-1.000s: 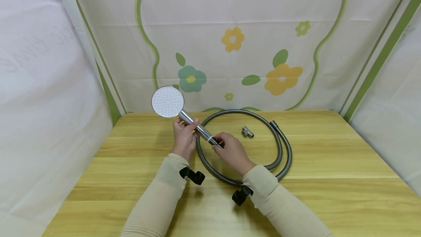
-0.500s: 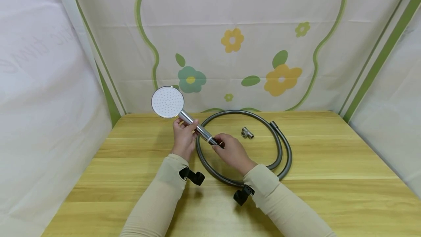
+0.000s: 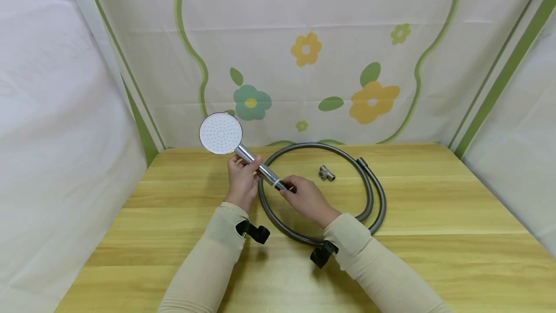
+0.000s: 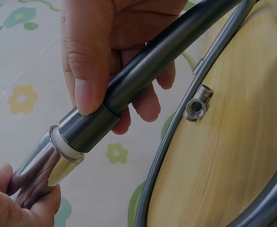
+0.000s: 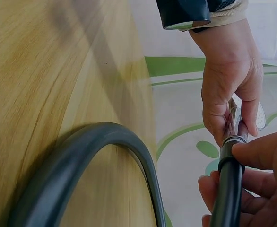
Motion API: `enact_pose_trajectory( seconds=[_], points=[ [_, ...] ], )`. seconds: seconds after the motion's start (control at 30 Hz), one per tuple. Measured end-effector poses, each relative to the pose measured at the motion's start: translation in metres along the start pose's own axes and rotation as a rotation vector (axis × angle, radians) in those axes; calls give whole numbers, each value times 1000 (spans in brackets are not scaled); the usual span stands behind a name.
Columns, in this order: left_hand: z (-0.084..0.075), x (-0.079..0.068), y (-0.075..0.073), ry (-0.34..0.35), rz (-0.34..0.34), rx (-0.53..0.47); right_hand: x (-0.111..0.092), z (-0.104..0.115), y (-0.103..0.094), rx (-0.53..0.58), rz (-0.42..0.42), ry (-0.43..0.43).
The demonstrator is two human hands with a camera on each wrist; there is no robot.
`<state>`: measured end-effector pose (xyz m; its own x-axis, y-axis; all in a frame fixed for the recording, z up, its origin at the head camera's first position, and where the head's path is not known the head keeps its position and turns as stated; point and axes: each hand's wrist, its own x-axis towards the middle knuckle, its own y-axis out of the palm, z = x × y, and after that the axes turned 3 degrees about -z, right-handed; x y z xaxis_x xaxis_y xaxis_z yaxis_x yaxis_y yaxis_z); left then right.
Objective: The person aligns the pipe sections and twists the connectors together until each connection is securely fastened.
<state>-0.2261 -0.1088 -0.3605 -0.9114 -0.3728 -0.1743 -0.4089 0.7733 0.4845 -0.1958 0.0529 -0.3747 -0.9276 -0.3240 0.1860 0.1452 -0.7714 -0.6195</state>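
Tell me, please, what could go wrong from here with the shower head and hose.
The dark collar might seat crookedly: a white ring shows between it and the chrome handle. The hose might twist, since much of it lies looped on the table. The shower head might slip, as only the left hand grips its handle.

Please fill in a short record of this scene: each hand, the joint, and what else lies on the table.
Left hand: holds shower head by its handle
Right hand: pinches hose at its collar
Joint: collar at handle's end, white ring showing between
Fitting: on table, inside hose loop
Free hose end: at loop's right
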Motion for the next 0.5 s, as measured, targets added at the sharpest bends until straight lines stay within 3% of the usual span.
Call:
enact_pose_trajectory(
  seconds=[0.5],
  points=[
    [2,1,0,-9,-2,14,1,-2,-3,38,70,22]
  ],
)
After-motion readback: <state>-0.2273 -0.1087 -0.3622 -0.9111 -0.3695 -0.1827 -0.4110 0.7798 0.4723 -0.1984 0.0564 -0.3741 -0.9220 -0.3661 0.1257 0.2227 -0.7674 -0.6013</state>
